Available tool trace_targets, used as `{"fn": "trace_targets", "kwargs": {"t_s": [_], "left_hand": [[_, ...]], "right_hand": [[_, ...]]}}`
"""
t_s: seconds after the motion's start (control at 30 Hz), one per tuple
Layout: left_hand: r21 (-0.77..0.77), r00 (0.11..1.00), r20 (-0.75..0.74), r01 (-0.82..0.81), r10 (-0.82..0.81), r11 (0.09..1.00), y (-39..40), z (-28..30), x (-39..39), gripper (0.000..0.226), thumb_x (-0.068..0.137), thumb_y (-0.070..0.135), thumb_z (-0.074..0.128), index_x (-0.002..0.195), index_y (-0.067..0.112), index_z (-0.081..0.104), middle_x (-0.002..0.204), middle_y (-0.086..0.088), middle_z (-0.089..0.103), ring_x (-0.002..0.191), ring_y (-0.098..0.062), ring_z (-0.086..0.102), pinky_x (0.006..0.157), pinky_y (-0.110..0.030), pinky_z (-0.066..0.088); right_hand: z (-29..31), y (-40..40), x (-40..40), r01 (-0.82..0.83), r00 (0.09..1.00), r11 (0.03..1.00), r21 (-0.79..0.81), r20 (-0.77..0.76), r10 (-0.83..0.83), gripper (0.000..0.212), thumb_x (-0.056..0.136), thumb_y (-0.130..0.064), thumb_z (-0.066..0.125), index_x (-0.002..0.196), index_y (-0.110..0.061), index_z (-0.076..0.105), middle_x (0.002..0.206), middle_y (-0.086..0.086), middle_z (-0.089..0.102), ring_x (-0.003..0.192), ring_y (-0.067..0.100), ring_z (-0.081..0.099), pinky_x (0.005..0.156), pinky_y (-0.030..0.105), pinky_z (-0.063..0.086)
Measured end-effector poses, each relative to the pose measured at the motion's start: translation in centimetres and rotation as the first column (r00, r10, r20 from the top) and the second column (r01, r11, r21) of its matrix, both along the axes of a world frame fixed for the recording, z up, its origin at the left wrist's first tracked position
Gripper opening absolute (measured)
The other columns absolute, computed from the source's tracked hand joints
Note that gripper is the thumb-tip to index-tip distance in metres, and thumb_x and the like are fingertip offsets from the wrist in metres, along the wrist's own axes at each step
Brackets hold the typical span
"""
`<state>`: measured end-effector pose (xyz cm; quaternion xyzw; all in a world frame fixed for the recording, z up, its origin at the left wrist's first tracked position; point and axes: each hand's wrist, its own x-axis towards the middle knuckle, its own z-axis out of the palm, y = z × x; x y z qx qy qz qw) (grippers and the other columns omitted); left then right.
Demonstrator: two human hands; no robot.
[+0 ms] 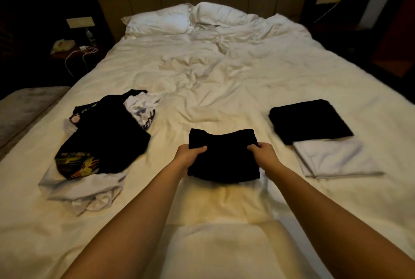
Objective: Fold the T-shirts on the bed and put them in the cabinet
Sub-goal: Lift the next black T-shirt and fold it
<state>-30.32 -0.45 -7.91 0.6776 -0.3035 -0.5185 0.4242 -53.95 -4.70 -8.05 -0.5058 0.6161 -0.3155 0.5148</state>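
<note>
Both gripping folded black T-shirt mid-bed, long axis 9-to-3: left hand at 9 edge, right hand at 3 edge. Folded stack toward 2, nearer right; unfolded pile at 9.

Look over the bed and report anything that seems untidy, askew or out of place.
The heap of unfolded T-shirts on the left sprawls in a tangle, unlike the folded black shirt and folded white shirt on the right. The sheet is rumpled. Nothing looks damaged or spilled.
</note>
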Motion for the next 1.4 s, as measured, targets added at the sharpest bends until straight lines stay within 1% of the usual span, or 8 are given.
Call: {"fn": "trace_targets", "kwargs": {"t_s": [0.23, 0.47, 0.73, 1.0, 1.1, 1.2, 1.3, 1.4], "left_hand": [[-0.046, 0.996, -0.032, 0.079, -0.081, 0.996, -5.1, 2.5, -10.6, 0.029, 0.092, 0.023, 0.068, 0.116, 0.008, 0.062, 0.106, -0.009, 0.070, 0.094, -0.024, 0.069, 0.069, -0.032, 0.056], [0.026, 0.977, -0.173, 0.129, -0.123, 0.991, -9.9, 3.4, -20.4, 0.022, 0.091, 0.017, 0.063, 0.111, 0.008, 0.062, 0.105, -0.012, 0.070, 0.092, -0.028, 0.069, 0.074, -0.038, 0.058], [-0.026, 0.953, -0.294, 0.071, -0.075, 0.997, -16.1, 2.3, -26.2, 0.036, 0.090, 0.011, 0.067, 0.125, 0.005, 0.061, 0.112, -0.014, 0.072, 0.098, -0.031, 0.070, 0.073, -0.038, 0.059], [-0.030, 0.954, -0.298, -0.030, 0.020, 0.999, -21.7, -0.8, -28.1, 0.029, 0.090, 0.009, 0.067, 0.118, 0.012, 0.067, 0.109, -0.009, 0.072, 0.097, -0.026, 0.069, 0.077, -0.036, 0.057], [-0.033, 0.991, -0.130, -0.029, 0.025, 0.999, -22.7, -2.1, -28.6, 0.028, 0.089, 0.009, 0.065, 0.117, 0.013, 0.064, 0.108, -0.005, 0.070, 0.093, -0.021, 0.066, 0.079, -0.036, 0.055], [-0.047, 0.975, 0.214, -0.056, 0.065, 0.997, -22.9, -2.5, -29.6, 0.048, 0.087, 0.019, 0.064, 0.132, 0.009, 0.050, 0.127, -0.012, 0.060, 0.104, -0.024, 0.062, 0.087, -0.039, 0.053], [-0.198, 0.659, 0.749, 0.116, 0.074, 0.973, -23.1, -2.3, -30.7, 0.073, 0.091, 0.025, 0.059, 0.153, 0.009, 0.024, 0.157, -0.013, 0.027, 0.144, -0.032, 0.027, 0.116, -0.045, 0.027], [-0.177, 0.374, 0.927, 0.460, -0.009, 0.870, -23.3, -2.3, -31.7, 0.055, 0.098, 0.029, 0.045, 0.151, 0.014, 0.036, 0.161, -0.012, 0.024, 0.151, -0.029, 0.013, 0.122, -0.046, 0.010]], "right_hand": [[2.6, -3.3, -10.6, 0.117, 0.993, 0.988, -0.104, 0.036, -0.114, 0.022, 0.101, -0.014, 0.052, 0.114, -0.002, 0.064, 0.103, 0.018, 0.069, 0.091, 0.031, 0.068, 0.079, 0.039, 0.055], [4.5, -7.6, -20.4, 0.211, 0.976, 0.968, -0.136, -0.020, -0.215, 0.049, 0.102, -0.020, 0.053, 0.146, -0.002, 0.042, 0.144, 0.019, 0.049, 0.126, 0.039, 0.051, 0.106, 0.044, 0.043], [4.7, -14.5, -25.9, 0.193, 0.967, 0.939, -0.284, -0.108, -0.231, 0.026, 0.097, -0.018, 0.059, 0.117, -0.003, 0.065, 0.101, 0.012, 0.065, 0.095, 0.031, 0.062, 0.078, 0.033, 0.043], [1.7, -21.2, -27.2, 0.196, 0.954, 0.932, -0.304, -0.162, -0.253, 0.025, 0.099, -0.020, 0.056, 0.119, -0.008, 0.065, 0.107, 0.012, 0.068, 0.091, 0.027, 0.063, 0.077, 0.034, 0.048], [0.2, -22.8, -27.5, 0.186, 0.924, 0.930, -0.317, -0.266, -0.276, 0.037, 0.098, -0.021, 0.057, 0.132, -0.006, 0.056, 0.118, 0.016, 0.064, 0.096, 0.028, 0.060, 0.080, 0.031, 0.044], [-2.0, -23.6, -27.8, 0.095, 0.862, 0.953, -0.287, -0.454, -0.223, 0.046, 0.098, -0.021, 0.058, 0.139, -0.004, 0.045, 0.125, 0.023, 0.059, 0.109, 0.039, 0.059, 0.084, 0.038, 0.044], [-2.7, -24.0, -27.7, 0.008, 0.788, 0.918, -0.397, -0.563, -0.250, 0.037, 0.098, -0.016, 0.054, 0.132, -0.002, 0.048, 0.120, 0.024, 0.054, 0.101, 0.042, 0.057, 0.078, 0.040, 0.042], [-2.4, -23.7, -26.3, -0.194, 0.608, 0.787, -0.585, -0.701, -0.371, 0.031, 0.094, -0.018, 0.056, 0.120, 0.000, 0.059, 0.115, 0.024, 0.055, 0.097, 0.044, 0.055, 0.080, 0.044, 0.042]]}}
